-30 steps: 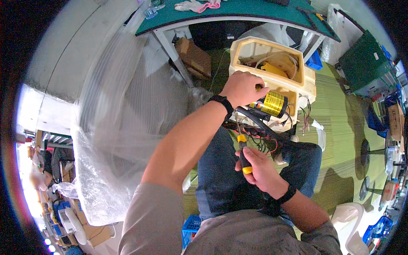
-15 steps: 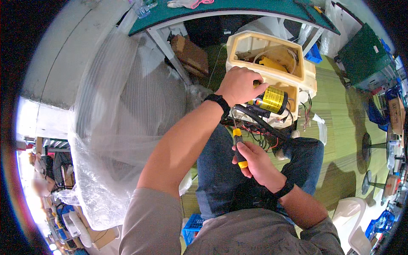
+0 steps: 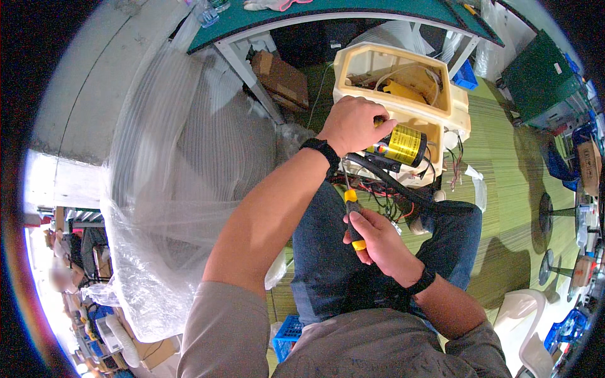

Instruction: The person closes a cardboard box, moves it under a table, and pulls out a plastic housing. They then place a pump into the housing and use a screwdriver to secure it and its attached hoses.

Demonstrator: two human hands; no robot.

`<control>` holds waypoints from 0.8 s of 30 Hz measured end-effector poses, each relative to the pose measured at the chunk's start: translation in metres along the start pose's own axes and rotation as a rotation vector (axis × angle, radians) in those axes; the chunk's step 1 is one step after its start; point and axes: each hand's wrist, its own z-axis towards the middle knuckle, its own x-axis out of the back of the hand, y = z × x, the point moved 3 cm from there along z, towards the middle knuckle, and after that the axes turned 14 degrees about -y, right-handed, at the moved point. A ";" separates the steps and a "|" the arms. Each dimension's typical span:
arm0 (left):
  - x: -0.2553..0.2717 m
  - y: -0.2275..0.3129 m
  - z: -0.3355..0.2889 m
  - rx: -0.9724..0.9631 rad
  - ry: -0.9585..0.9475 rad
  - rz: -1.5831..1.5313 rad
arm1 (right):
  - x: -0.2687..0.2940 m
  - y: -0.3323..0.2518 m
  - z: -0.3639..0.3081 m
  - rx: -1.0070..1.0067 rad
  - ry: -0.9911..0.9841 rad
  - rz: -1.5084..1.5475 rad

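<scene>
My left hand [image 3: 357, 124] is closed around the left end of a black cylindrical motor with a yellow label [image 3: 405, 146]. Its thumb lies along the top, and the other fingertips are hidden behind the hand. The motor rests over the near compartment of a cream plastic housing [image 3: 455, 107]. Below, my right hand [image 3: 377, 238] grips a yellow-and-black screwdriver [image 3: 354, 211]. The screwdriver's thin shaft points up toward the near-left edge of the housing, beneath my left wrist; its tip is hard to make out. A black hose [image 3: 394, 183] and loose wires [image 3: 384, 200] run along the housing's near side.
A green-topped table [image 3: 340, 7] spans the far side, with a cardboard box [image 3: 280, 79] under it. Clear plastic wrap [image 3: 170, 189] covers a large bulk on the left. A blue crate [image 3: 287, 337] and a white chair [image 3: 526, 327] stand near me. A dark green cabinet [image 3: 539, 75] is at the far right.
Both hands keep their grips on the motor and the screwdriver, almost in the same places. The view has shifted very slightly.
</scene>
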 end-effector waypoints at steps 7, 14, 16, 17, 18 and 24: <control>-0.002 -0.003 -0.001 -0.035 0.031 0.003 | 0.000 0.003 0.001 0.011 -0.003 -0.022; -0.001 -0.001 0.000 -0.021 0.023 0.001 | 0.000 0.004 0.002 0.015 -0.007 -0.005; -0.002 -0.002 0.000 -0.027 0.034 0.015 | 0.000 0.005 0.002 0.028 -0.006 -0.008; -0.002 -0.001 0.000 -0.033 0.041 0.007 | 0.000 0.006 0.003 0.028 -0.006 -0.008; -0.002 -0.001 0.000 -0.039 0.047 -0.001 | -0.001 0.006 0.003 0.030 -0.005 0.003; -0.001 -0.002 -0.001 -0.024 0.026 -0.011 | -0.002 0.002 0.002 0.033 -0.010 0.003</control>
